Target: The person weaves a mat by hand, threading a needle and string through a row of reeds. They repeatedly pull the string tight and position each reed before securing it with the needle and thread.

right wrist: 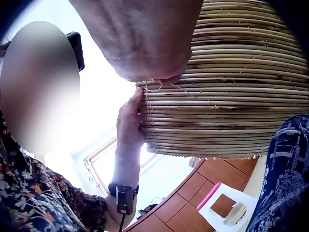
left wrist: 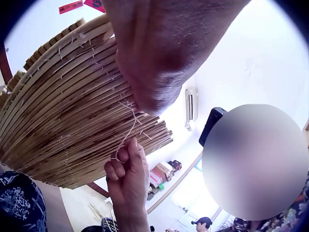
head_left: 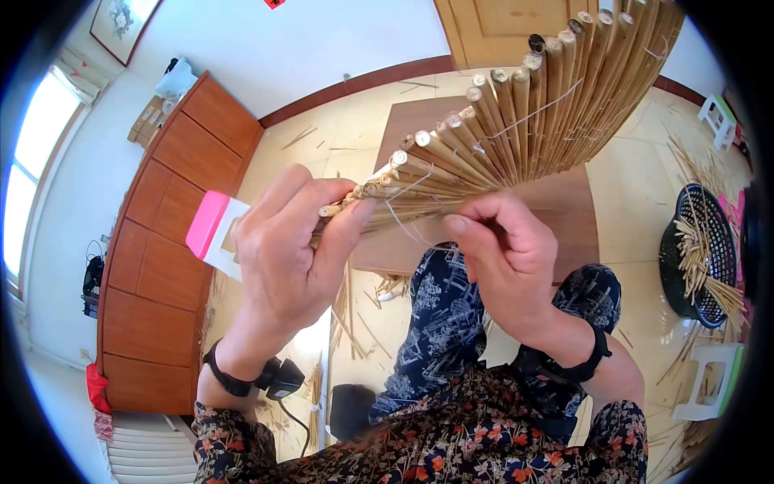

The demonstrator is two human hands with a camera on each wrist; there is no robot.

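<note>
A mat of thin dried plant stalks [head_left: 556, 121], sewn together with pale thread, fans out across the head view and rises to the upper right. My left hand [head_left: 286, 242] grips its near left end, thumb on one side and fingers on the other. To the right of it, my right hand [head_left: 512, 250] is at the mat's lower edge, fingers curled and thumb against the index finger. A loose thread [left wrist: 132, 129] runs from the stalks to the right hand's pinched fingers in the left wrist view. In the right wrist view, rows of stitches cross the mat [right wrist: 217, 104].
Under the mat stands a low brown table [head_left: 564, 214], just beyond my knees. A pink and white stool [head_left: 211, 230] is at left, before a wooden cabinet [head_left: 161, 266]. At right are a dark basket [head_left: 672, 270] holding stalks and a green-white stool [head_left: 709, 395]. Loose stalks litter the floor.
</note>
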